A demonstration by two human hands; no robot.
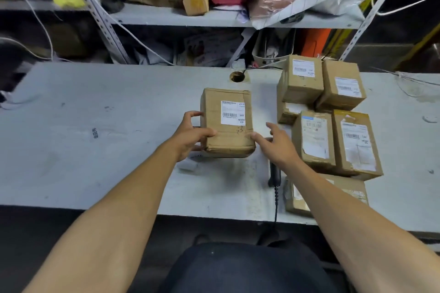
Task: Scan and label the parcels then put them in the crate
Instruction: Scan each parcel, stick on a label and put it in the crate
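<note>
Parcel (228, 123) sits mid-desk, flat on the grey desk (95, 126), white shipping label (233, 112) face up. It lies just in front of the round cable hole (237, 76) in the desk.

Left hand (192, 137) grips the parcel's left near corner — thumb on top, fingers curled round the left side. Right hand (277, 144) is at the parcel's right near corner, fingers spread and relaxed; thumb tip touches or nearly touches the corner, can't tell which. It isn't clamped on anything.

Right of the parcel: a cluster of more parcels (333, 114), all brown cardboard with labels up. Two stand at the back, level with the cable hole; one of them rests on a lower box. Two longer ones lie side by side nearer the person, touching each other. One more parcel (350, 189) lies at the desk's front edge, partly hidden under the right forearm.

Black scanner (274, 173) lies on the desk just right of and nearer than the parcel, partly hidden under the right wrist; its coiled cable (276, 200) runs off the front edge.

Behind the desk: a metal shelf (190, 15) crammed with boxes, bags and loose white cables. Picture is blurry there — no detail readable.
</note>
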